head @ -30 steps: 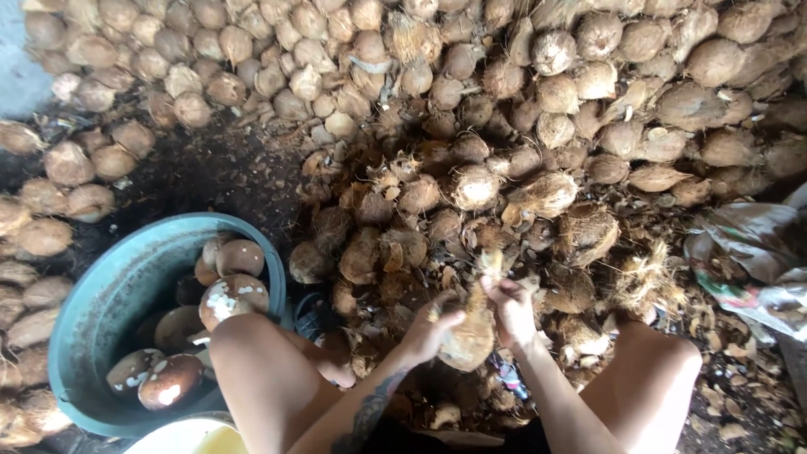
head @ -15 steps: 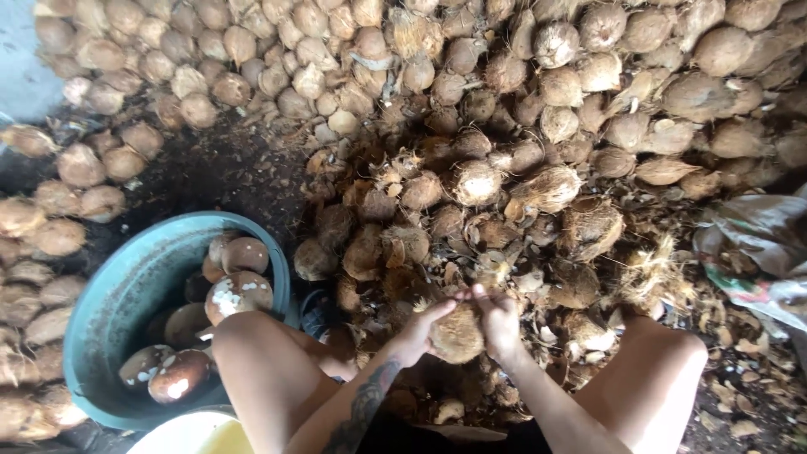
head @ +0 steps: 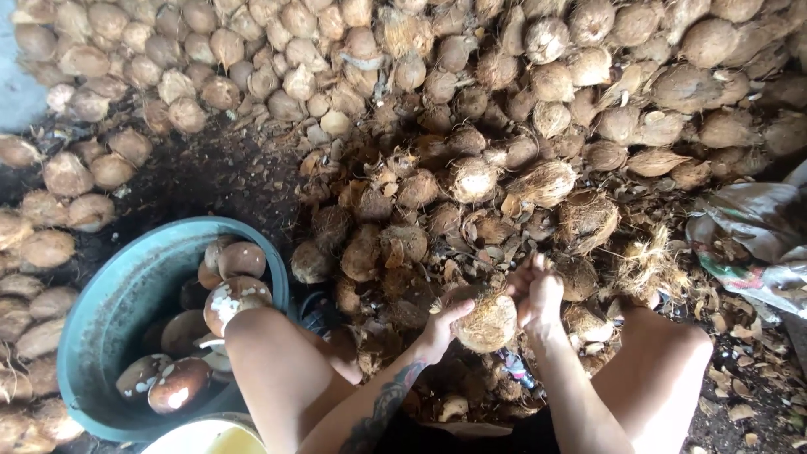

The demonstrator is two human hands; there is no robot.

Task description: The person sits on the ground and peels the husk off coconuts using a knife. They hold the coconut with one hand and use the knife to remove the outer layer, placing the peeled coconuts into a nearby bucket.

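Gripping a husked coconut [head: 487, 322] near the middle, between the knees: left hand [head: 439, 328] cupping it from the left side to keep it steady, right hand [head: 535, 292] closing on fibres at its top right. Keeping a teal tub [head: 101, 319] of peeled coconuts at near left. Sitting on dark ground [head: 210, 181], facing a big coconut pile [head: 504, 92] far ahead.

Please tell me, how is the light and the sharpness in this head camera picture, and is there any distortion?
Head view: soft, even daylight, no glare; dark shadow on the ground beside the teal tub. The wide lens bends the coconut pile outward at the edges. The left hand, right hand and husked coconut look slightly soft.
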